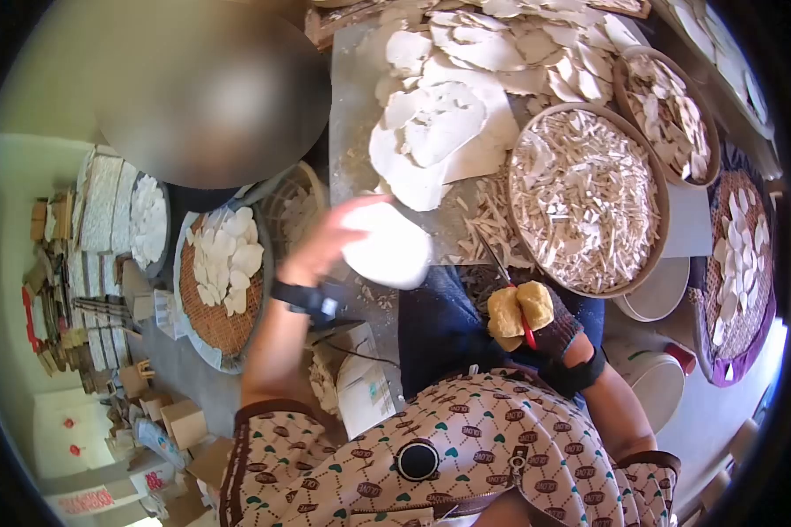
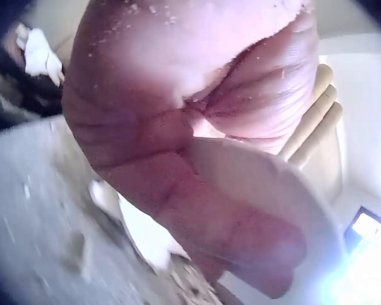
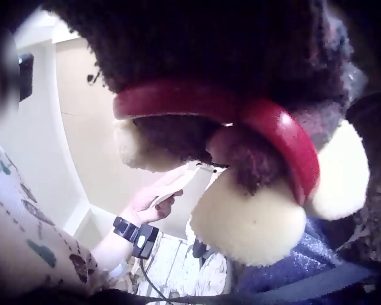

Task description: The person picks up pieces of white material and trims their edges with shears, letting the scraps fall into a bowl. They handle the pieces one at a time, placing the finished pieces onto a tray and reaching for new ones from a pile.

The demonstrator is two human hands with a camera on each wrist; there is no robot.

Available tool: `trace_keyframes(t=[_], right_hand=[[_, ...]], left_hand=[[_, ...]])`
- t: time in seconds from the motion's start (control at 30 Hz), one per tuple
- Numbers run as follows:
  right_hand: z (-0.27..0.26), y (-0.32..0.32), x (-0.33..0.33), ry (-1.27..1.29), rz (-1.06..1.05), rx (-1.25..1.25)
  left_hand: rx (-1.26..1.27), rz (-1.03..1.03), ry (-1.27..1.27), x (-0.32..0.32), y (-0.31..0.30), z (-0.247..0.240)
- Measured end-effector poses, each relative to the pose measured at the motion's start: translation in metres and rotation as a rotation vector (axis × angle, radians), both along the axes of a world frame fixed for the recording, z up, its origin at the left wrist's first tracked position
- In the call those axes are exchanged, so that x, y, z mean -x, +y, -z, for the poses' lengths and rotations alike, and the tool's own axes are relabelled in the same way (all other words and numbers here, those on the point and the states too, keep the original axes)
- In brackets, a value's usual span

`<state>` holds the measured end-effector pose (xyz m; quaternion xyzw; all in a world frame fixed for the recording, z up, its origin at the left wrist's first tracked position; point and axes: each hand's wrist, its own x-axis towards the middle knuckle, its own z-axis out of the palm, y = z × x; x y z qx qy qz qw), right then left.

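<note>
In the head view, the left hand (image 1: 321,246) grips a flat, white, rounded slice (image 1: 388,248) by its left edge, in front of the table. The left wrist view shows the fingers and thumb curled around the pale slice (image 2: 260,168). Low on the right, the right hand (image 1: 561,334) wears a dark knit glove and holds scissors with red handles (image 1: 528,330). Yellow foam padding (image 1: 506,314) wraps these handles. Their narrow blades (image 1: 496,258) point up toward the table edge. In the right wrist view, gloved fingers pass through the red loops (image 3: 286,143).
Large white slices (image 1: 431,123) pile up on the grey table (image 1: 353,114). A round tray (image 1: 664,206) of cut white strips stands at the right, with loose strips (image 1: 490,215) beside it. More slices fill a round woven tray (image 1: 228,329) on the left. A bucket (image 1: 657,386) stands at the lower right.
</note>
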<state>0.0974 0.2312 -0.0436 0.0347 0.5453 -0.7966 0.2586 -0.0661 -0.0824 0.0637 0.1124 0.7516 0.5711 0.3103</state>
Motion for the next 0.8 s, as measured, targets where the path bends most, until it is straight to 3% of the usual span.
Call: trace_keyframes(t=[0.03, 0.07, 0.17, 0.23, 0.27, 0.3, 0.33, 0.37, 0.47, 0.57, 0.67, 0.8], right_hand=[[0.008, 0.001, -0.004, -0.085, 0.032, 0.095], [0.014, 0.002, -0.004, -0.127, 0.01, 0.174], [0.029, 0.0, -0.005, 0.05, -0.012, 0.04], [0.024, -0.003, -0.002, 0.171, -0.034, -0.073], [0.019, -0.006, 0.001, 0.21, -0.064, -0.11], [0.017, -0.006, 0.002, 0.25, -0.094, -0.146], [0.032, -0.011, -0.001, -0.039, -0.029, 0.158], [0.028, -0.011, 0.0, 0.031, -0.053, 0.037], [0.004, -0.007, 0.003, 0.285, -0.129, -0.31], [0.011, -0.007, -0.003, 0.333, -0.093, -0.341], [0.007, -0.004, -0.007, 0.38, -0.113, -0.398], [0.005, -0.002, -0.01, 0.443, -0.167, -0.474]], left_hand=[[0.056, -0.236, 0.016, 0.024, -0.048, 0.02], [-0.236, -0.532, 0.043, 0.043, -0.074, 0.014], [-0.236, -1.041, 0.577, 0.074, -0.093, -0.022], [-0.272, -0.826, 0.454, 0.077, -0.061, -0.03], [-0.169, -0.64, 0.41, 0.078, -0.038, -0.026], [-0.147, -0.58, 0.292, 0.078, -0.012, -0.022], [-0.139, -0.52, 0.229, 0.082, 0.005, -0.009], [-0.102, -0.48, 0.234, 0.09, 0.02, 0.008], [0.098, -0.479, 0.346, 0.119, 0.059, 0.053], [0.52, -0.518, 0.749, 0.164, 0.07, 0.105], [0.48, -0.436, 0.531, 0.189, 0.06, 0.129], [0.546, -0.495, 0.611, 0.165, 0.067, 0.086]])
